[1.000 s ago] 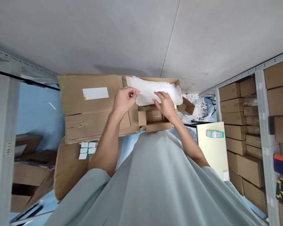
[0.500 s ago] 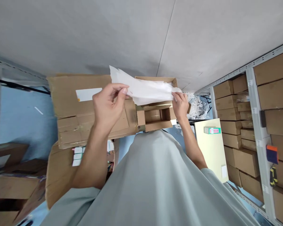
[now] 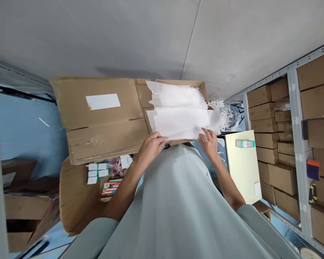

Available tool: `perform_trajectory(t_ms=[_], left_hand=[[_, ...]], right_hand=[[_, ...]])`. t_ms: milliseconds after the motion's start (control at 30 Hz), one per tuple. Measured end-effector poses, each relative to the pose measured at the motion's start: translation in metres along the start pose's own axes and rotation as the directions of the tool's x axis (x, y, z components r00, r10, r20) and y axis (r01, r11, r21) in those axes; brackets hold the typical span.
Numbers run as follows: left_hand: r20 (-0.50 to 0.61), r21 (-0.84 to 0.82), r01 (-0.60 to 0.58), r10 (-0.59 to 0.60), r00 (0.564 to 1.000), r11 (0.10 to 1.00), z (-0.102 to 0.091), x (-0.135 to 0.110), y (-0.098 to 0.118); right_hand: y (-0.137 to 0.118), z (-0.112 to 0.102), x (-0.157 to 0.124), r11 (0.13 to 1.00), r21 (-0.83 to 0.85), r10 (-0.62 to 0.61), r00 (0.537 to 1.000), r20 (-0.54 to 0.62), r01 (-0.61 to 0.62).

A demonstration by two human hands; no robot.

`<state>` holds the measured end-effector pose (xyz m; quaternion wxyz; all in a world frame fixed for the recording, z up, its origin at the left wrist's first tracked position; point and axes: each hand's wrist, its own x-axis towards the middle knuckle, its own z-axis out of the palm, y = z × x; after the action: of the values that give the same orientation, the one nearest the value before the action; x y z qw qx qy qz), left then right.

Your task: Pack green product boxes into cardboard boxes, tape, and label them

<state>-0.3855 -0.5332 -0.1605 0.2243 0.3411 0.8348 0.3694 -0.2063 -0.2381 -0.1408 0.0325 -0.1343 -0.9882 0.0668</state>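
You've brought the paper over the nearer box, left hand and right hand now at the paper's near edge.

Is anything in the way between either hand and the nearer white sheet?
Nothing visible is. The left hand meets the nearer white sheet at its near edge, and the right hand reaches its near right part. The other white paper lies beyond, not between.

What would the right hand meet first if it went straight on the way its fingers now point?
The right hand would most likely meet the nearer white sheet, whose edge it seems to touch; exact depth is hard to judge.
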Motion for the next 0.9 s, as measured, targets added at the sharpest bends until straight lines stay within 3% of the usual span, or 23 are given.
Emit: perform_trajectory(t_ms=[67,200,333,500,600,667,700,767,833,900], left_hand=[[0.023,0.064,0.021,-0.022,1.0,0.998,0.021,0.01,-0.004],[0.019,0.202,-0.032,0.028,0.999,0.979,0.051,0.036,-0.002],[0.137,0.269,-0.078,0.042,0.99,0.96,0.069,0.067,0.003],[0.348,0.344,0.071,-0.197,0.916,0.936,0.093,0.117,0.009],[0.409,0.376,0.119,-0.28,0.869,0.919,0.104,0.144,0.014],[0.433,0.389,0.138,-0.313,0.846,0.911,0.107,0.15,0.018],[0.437,0.391,0.14,-0.317,0.842,0.91,0.106,0.148,0.019],[0.419,0.38,0.133,-0.298,0.858,0.915,0.102,0.136,0.021],[0.328,0.357,0.129,-0.254,0.91,0.925,0.095,0.119,0.02],[0.199,0.339,0.15,-0.227,0.953,0.929,0.092,0.108,0.018]], right_hand=[[-0.005,0.009,0.01,1.0,0.002,-0.021,0.982,0.187,0.021],[-0.014,0.026,0.045,1.0,-0.023,-0.008,0.879,0.476,0.021],[-0.017,0.036,0.082,0.999,-0.05,0.023,0.811,0.584,0.008],[-0.032,0.057,0.122,0.999,0.046,-0.03,0.712,0.701,-0.002],[-0.042,0.07,0.138,0.998,0.052,-0.02,0.635,0.772,-0.032],[-0.043,0.071,0.139,0.999,0.035,-0.004,0.609,0.794,-0.039],[-0.041,0.068,0.136,0.999,0.028,0.001,0.609,0.793,-0.037],[-0.031,0.057,0.125,1.0,0.021,-0.004,0.669,0.744,-0.017],[-0.019,0.045,0.113,1.0,0.013,-0.021,0.759,0.651,0.017],[-0.01,0.039,0.109,0.999,-0.011,-0.028,0.808,0.588,0.043]])
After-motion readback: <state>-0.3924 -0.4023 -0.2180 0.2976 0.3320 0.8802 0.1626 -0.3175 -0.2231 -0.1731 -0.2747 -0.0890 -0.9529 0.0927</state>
